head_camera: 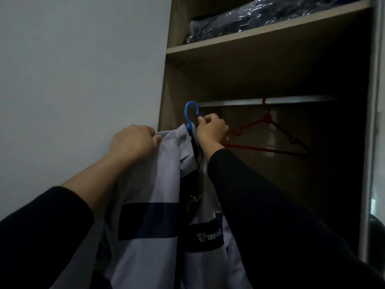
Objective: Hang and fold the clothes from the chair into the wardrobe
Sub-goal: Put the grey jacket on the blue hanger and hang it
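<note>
While my right hand [211, 130] pinches the neck of the blue hanger [190, 113] just under its hook, my left hand [133, 140] grips the left shoulder of the pale shirt [150, 184] with curled fingers, keeping the cloth seated on the hanger's arm. That shirt, light grey with dark bands across the chest, hangs straight down between my 2 forearms, so its long axis is vertical and its collar sits right at my right hand. What matters for the coming move is the rail [260, 102]: it runs left to right inside the wardrobe [370, 101], just above and to the right of the hook and a little farther off, and the hook's open side faces right, toward it. My right hand is the nearer one, so I judge it should lift and carry the hook over the rail. 1 red hanger [268, 130] already hangs there, farther right. Above, a shelf [229, 41] holds plastic-wrapped dark bundles [250, 17].
</note>
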The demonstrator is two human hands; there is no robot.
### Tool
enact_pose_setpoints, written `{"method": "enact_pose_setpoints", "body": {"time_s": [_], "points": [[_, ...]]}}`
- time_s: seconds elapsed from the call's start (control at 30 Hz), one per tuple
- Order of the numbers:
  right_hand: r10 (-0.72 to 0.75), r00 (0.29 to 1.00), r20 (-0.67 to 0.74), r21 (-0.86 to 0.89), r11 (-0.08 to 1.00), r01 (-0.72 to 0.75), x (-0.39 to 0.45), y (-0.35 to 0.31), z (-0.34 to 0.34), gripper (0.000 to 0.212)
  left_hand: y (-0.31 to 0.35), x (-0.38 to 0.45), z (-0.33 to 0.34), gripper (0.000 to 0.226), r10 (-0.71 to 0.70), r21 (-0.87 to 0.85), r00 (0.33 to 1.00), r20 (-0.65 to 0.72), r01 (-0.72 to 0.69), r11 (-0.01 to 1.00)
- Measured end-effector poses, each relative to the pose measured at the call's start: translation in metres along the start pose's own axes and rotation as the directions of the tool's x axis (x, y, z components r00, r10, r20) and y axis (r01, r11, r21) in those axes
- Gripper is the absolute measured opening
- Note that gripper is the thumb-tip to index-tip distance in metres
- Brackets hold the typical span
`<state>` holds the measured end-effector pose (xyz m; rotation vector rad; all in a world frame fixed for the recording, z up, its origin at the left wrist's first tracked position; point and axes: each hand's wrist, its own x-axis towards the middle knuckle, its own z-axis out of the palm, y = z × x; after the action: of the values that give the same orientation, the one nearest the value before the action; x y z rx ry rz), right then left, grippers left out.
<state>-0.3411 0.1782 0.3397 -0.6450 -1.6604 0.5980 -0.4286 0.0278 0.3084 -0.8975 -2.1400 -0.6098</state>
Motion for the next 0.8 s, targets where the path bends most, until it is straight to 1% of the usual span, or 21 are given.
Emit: {"method": "enact_pose_setpoints", "body": {"time_s": [0.1, 0.27, 0.43, 0.53, 0.63, 0.7, 0.8], "points": [[0.024, 0.999, -0.03, -0.085, 0.996, -0.027, 0.017, 0.021, -0.015, 0.031, 0.014, 0.016, 0.016, 0.038, -0.028, 0.005, 0.999, -0.042, 0.028, 1.0], [0.095, 0.995, 0.021, -0.19, 0.978, -0.089, 0.04, 0.049, -0.031, 0.042, 0.041, 0.046, 0.039, 0.046, -0.067, -0.01, 0.992, -0.109, 0.066, 0.998], [0.167, 0.979, 0.116, -0.27, 0.954, -0.131, 0.067, 0.061, -0.036, 0.05, 0.073, 0.073, 0.048, 0.039, -0.012, -0.084, 0.986, -0.166, -0.002, 0.996], [0.197, 0.965, 0.17, -0.289, 0.947, -0.143, 0.078, 0.06, -0.034, 0.052, 0.083, 0.09, 0.056, 0.039, 0.006, -0.131, 0.988, -0.157, -0.027, 0.991], [0.261, 0.941, 0.216, -0.336, 0.925, -0.18, 0.088, 0.059, -0.041, 0.053, 0.088, 0.104, 0.066, 0.039, -0.014, -0.169, 0.991, -0.136, -0.009, 0.986], [0.294, 0.932, 0.209, -0.338, 0.917, -0.214, 0.092, 0.061, -0.044, 0.053, 0.092, 0.112, 0.073, 0.037, -0.025, -0.193, 0.993, -0.118, 0.002, 0.981], [0.279, 0.939, 0.199, -0.318, 0.925, -0.207, 0.094, 0.067, -0.041, 0.051, 0.102, 0.122, 0.083, 0.034, -0.038, -0.22, 0.997, -0.072, 0.021, 0.975]]}}
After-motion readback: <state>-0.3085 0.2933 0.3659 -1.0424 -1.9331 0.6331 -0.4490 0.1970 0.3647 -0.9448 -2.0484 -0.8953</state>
